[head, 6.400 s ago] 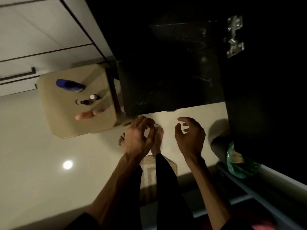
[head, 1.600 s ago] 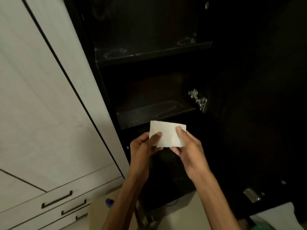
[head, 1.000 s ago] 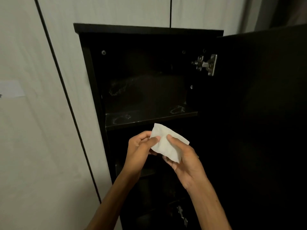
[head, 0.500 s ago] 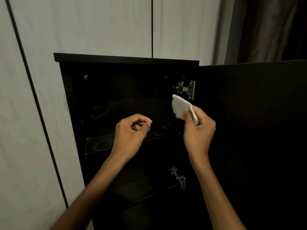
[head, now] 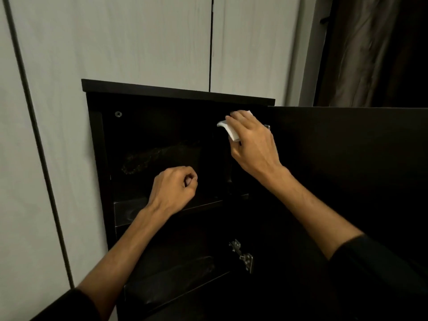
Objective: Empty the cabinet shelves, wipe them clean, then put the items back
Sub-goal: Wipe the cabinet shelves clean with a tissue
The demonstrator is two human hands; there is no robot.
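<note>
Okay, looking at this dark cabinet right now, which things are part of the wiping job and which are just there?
Part of the job:
- tall black wooden cabinet, door open
- dusty upper shelf
- lower black shelf
- folded white paper wipe
- right hand, pressing the wipe near the cabinet's top right corner
- left hand, curled, holding nothing

Just there:
- pale wall panels
- dark brown curtain
- silver door hinge

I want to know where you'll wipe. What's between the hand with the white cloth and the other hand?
Nothing solid. In the head view, only the dark inside of the cabinet shows between the right hand, holding the white cloth, and the left hand.
</note>
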